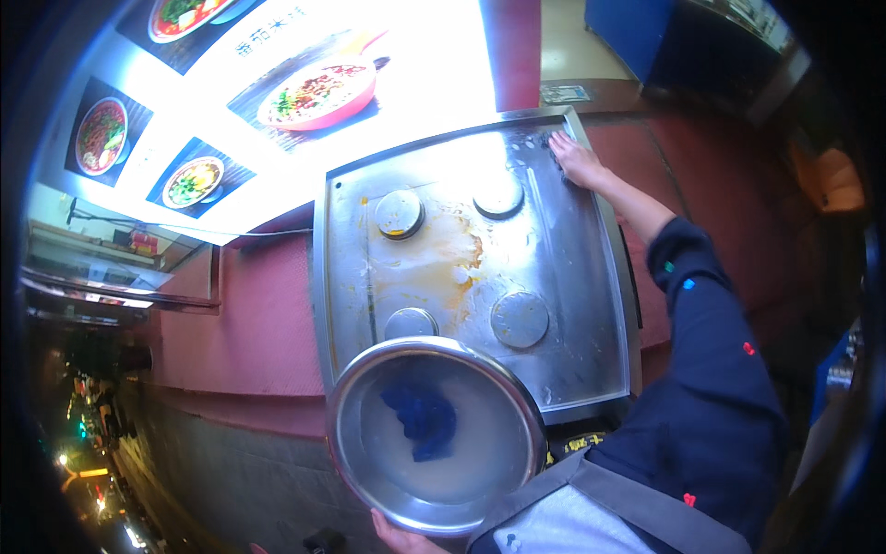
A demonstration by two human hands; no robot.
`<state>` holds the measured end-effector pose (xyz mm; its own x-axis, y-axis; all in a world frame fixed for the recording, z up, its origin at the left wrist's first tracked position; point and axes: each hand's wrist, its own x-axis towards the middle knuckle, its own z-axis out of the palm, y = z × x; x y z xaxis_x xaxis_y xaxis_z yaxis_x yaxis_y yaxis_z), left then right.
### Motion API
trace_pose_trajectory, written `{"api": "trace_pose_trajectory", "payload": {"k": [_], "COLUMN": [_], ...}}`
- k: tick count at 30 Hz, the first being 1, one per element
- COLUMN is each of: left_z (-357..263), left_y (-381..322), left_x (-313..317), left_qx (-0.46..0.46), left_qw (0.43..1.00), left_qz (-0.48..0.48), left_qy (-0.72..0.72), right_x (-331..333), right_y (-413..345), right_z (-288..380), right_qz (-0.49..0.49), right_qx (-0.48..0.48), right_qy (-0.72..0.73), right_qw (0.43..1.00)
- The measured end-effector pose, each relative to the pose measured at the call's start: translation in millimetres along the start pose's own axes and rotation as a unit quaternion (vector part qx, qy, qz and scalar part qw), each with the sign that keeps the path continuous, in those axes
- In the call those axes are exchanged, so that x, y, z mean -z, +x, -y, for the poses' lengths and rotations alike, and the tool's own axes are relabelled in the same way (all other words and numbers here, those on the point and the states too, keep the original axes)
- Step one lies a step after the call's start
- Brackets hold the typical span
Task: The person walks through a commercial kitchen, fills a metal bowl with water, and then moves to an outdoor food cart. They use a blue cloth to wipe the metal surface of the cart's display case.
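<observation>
My left hand (398, 534) grips the lower rim of a round stainless-steel basin (538, 422). Cloudy water fills part of the basin, and a dark blue cloth (432, 422) lies soaking in it. At the far right corner of a rimmed stainless-steel worktop (581, 277), my right hand (578, 163) presses down on a dark cloth or pad (566, 181), mostly covered by my fingers. Yellow-brown, greasy liquid (443, 256) streaks the middle of the worktop. Raised round metal discs stand on it, among them one at the left (399, 213) and one nearer me (519, 320).
A lit menu board (429, 83) with food pictures rises behind the worktop. Red matting (270, 325) covers the step to the left, above grey pavement (228, 464). Blue cabinets (630, 34) stand at the upper right. An orange object (830, 180) is at the far right.
</observation>
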<state>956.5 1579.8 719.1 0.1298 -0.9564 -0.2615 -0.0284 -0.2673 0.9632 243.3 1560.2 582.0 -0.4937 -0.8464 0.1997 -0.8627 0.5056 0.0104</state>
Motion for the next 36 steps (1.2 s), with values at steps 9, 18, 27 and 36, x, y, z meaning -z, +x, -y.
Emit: {"api": "trace_pose_trajectory", "payload": {"k": [9, 18, 27, 36], "left_z": [-2.9, 6.6, 5.6, 4.8], "left_y": [1.9, -8.6, 9.0, 0.2], "left_x": [-20.9, -7.1, -12.7, -5.1], "left_qx": [-0.014, -0.045, -0.025, -0.005], "left_qw": [0.998, 0.997, 0.997, 0.996], "left_qz": [-0.03, -0.028, -0.042, -0.069], "left_qy": [0.049, 0.064, 0.067, 0.06], "right_x": [-60.4, -3.8, -41.1, -13.2], "right_y": [155.0, 101.3, 177.4, 93.4], "right_z": [205.3, 93.7, 224.2, 110.5], "right_qz": [-0.03, 0.002, -0.014, 0.051], "right_qx": [0.275, 0.041, 0.192, -0.053], "right_qy": [0.22, 0.073, 0.079, -0.016], "right_qw": [0.935, 0.997, 0.978, 0.997]}}
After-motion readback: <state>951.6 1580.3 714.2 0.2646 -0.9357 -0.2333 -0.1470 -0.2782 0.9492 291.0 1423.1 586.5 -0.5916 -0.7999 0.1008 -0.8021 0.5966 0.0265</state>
